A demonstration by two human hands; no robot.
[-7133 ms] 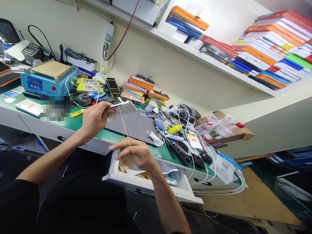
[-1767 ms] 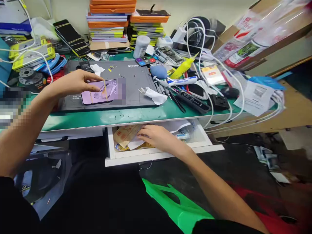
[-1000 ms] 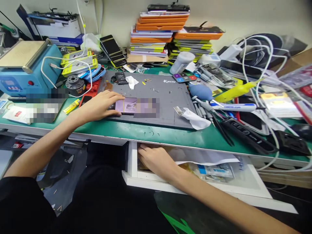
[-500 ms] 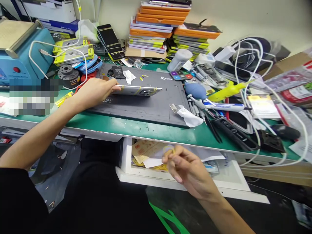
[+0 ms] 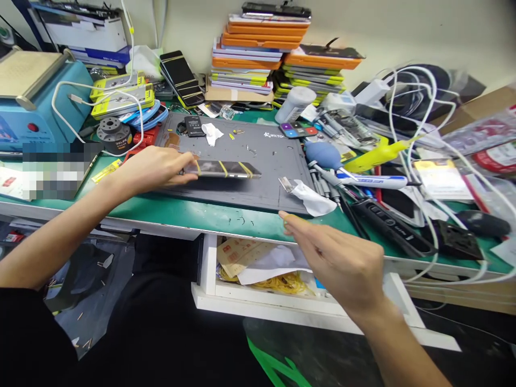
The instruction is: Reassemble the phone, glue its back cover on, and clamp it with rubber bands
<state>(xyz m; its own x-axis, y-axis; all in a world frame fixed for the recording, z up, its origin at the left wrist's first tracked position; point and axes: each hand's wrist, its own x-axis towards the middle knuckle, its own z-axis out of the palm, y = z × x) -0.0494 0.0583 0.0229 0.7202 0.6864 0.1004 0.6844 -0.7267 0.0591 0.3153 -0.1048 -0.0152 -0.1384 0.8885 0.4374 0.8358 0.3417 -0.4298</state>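
Observation:
A phone [image 5: 228, 169] with yellow rubber bands around it is tilted just above the dark grey work mat [image 5: 278, 161]. Its left end is gripped by my left hand [image 5: 155, 169]. My right hand [image 5: 338, 258] is closed, fingertips pinched together near the bench's front edge, above the open drawer; anything between them is too small to make out. Yellow rubber bands [image 5: 282, 283] and papers [image 5: 242, 255] lie in the drawer [image 5: 258, 306].
At the right lie a blue air blower [image 5: 323, 155], a yellow bottle [image 5: 373, 157], a black tool [image 5: 391, 223] and white cables. Stacked orange cases [image 5: 266, 40] stand at the back. A blue machine [image 5: 44, 115] is at the left. White tissue [image 5: 313, 198] rests on the mat's right edge.
The phone has rolled to show its banded face and moved slightly down. My right hand has moved up and right, away from over the drawer's papers, turning its back upward.

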